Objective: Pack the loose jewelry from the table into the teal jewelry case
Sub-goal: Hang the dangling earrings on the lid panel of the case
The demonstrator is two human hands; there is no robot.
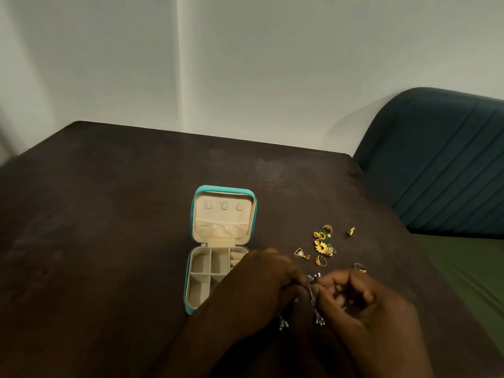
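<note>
"One teal jewelry case (222, 216), open," reads the clerk. "Lid upright, cream fabric lining, three small tabs above a gathered pocket. The base is split into square compartments. It stands mid-surface (109, 214), which is dark brown and matte."

"Loose pieces?"

"Several in gold, just right of the case: gold rings (321, 260), round flower earrings (321, 246) with green and red centres, and a wire triangle earring (300, 253) with a clear stone. One silver chain (311, 293) – fine links, small pale bead clusters hanging low."

"Who has the chain?"

"Both hands. The left hand (261, 285) has its fingers (296, 278) curled tight, pinching one end. The right hand (362, 301) has its fingers (331, 282) bent inward, pinching the other. It is held above the surface, beside the case's base."

"Anything unclear?"

"The left hand covers the base's near right corner. The chain is blurred – I cannot read its clasp or pattern. A ribbed teal chair (441, 165) is cut off at the right edge."
</note>
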